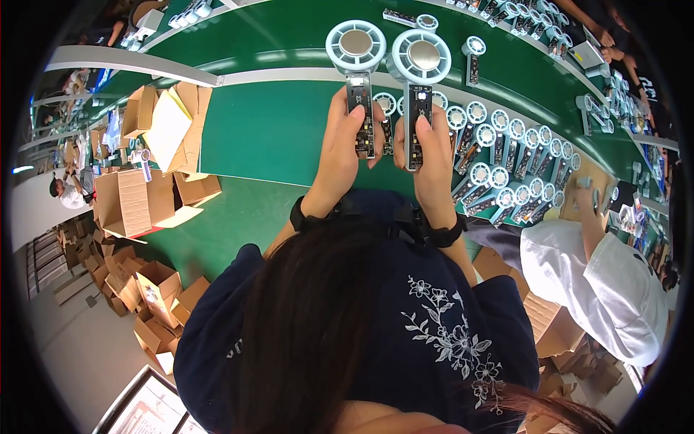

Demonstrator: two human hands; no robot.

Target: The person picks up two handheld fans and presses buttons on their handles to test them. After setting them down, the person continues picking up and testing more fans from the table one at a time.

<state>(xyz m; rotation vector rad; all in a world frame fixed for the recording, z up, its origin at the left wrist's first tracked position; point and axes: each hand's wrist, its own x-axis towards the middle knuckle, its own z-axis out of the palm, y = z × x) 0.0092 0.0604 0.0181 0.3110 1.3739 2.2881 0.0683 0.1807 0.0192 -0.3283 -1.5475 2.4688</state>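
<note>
Gripped the left fan in the left hand and the right fan likewise in the right hand, with fingers closed around and thumbs on the bare circuit boards. Held both over the green bench. Likely called for light thumb pressure and slightly parted fan heads, to prevent knocks. Showed rows of fans at right, and a single fan beyond the far rail.
</note>
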